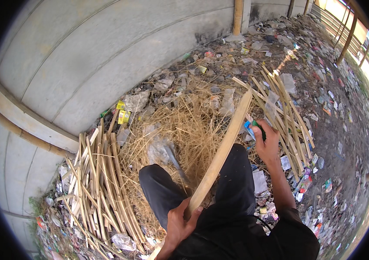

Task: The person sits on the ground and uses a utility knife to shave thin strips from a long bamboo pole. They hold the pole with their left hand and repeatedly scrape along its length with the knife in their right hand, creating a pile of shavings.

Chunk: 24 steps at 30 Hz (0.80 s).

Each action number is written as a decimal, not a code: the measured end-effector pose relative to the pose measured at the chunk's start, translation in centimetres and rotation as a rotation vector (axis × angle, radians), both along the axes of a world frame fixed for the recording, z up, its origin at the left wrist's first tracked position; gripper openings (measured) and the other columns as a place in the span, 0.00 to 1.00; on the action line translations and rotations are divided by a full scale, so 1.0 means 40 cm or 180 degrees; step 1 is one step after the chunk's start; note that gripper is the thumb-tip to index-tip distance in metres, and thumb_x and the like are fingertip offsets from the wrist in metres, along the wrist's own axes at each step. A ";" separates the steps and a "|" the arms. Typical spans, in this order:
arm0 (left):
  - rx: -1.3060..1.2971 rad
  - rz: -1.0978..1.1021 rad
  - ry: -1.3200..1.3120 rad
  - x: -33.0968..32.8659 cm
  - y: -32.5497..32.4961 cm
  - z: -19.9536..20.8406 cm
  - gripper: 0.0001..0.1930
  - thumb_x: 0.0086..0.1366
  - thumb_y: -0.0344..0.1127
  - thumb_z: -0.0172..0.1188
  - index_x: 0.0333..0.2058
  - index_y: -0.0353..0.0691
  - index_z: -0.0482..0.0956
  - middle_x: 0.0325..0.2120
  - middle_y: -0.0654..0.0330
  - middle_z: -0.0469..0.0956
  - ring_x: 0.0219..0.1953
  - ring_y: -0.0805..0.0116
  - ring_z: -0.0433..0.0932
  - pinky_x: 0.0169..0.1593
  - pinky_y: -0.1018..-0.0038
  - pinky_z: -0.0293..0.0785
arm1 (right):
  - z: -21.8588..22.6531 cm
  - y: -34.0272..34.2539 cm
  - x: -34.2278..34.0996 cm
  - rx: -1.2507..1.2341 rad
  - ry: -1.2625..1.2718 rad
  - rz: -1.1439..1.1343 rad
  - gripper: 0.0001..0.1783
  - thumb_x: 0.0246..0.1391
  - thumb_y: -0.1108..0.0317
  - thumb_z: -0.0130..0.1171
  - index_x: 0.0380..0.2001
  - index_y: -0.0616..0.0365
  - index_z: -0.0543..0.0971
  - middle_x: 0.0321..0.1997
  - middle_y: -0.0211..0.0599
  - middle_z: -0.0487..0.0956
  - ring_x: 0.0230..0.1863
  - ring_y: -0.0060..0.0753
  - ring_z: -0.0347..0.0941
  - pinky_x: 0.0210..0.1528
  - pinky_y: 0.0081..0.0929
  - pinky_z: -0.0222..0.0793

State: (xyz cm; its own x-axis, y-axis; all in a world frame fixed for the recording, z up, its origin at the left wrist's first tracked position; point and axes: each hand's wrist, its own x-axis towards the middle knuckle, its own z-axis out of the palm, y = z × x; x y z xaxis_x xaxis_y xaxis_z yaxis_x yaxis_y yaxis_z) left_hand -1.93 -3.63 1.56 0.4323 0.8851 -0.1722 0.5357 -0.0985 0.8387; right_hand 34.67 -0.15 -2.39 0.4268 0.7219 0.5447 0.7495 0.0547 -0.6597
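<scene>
A long, flat bamboo strip (pixel 224 151) slants up and away from my lap, between my knees. Its near end is gripped by my left hand (pixel 180 223), fingers wrapped round it. Beside the strip's far part, on its right, my right hand (pixel 267 142) is closed on a small tool with a green and blue handle (pixel 256 128). The tool's working end is mostly hidden, so I cannot tell whether it touches the strip. Under the strip lies a heap of straw-coloured shavings (pixel 193 125).
Split bamboo strips (pixel 102 186) are piled at the left; another bundle (pixel 286 117) lies at the right. Grey wall panels (pixel 106 47) rise behind, with a post (pixel 238 17). Litter (pixel 323 95) covers the ground. A long grey object (pixel 175 162) lies on the shavings by my left knee.
</scene>
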 end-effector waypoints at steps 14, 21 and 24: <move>0.0692 0.0265 0.0110 0.047 0.052 -0.007 0.20 0.66 0.34 0.76 0.52 0.29 0.85 0.33 0.42 0.88 0.34 0.50 0.91 0.39 0.64 0.82 | -0.009 -0.084 -0.245 -0.0263 -0.0416 0.1445 0.13 0.62 0.59 0.74 0.42 0.55 0.84 0.34 0.33 0.86 0.27 0.41 0.84 0.28 0.35 0.78; 0.0674 0.0343 -0.0006 0.057 0.055 -0.006 0.20 0.66 0.35 0.76 0.51 0.28 0.84 0.31 0.42 0.88 0.32 0.53 0.90 0.38 0.65 0.82 | 0.001 -0.088 -0.259 -0.0315 -0.0558 0.1424 0.13 0.62 0.58 0.74 0.42 0.54 0.84 0.33 0.31 0.86 0.26 0.38 0.84 0.27 0.33 0.77; 0.0553 0.0338 -0.0051 0.052 0.051 -0.001 0.20 0.66 0.36 0.76 0.51 0.28 0.85 0.30 0.43 0.87 0.30 0.55 0.89 0.37 0.65 0.81 | 0.004 -0.088 -0.252 -0.0284 -0.0599 0.1318 0.13 0.62 0.59 0.74 0.42 0.54 0.85 0.33 0.31 0.86 0.26 0.40 0.84 0.28 0.34 0.77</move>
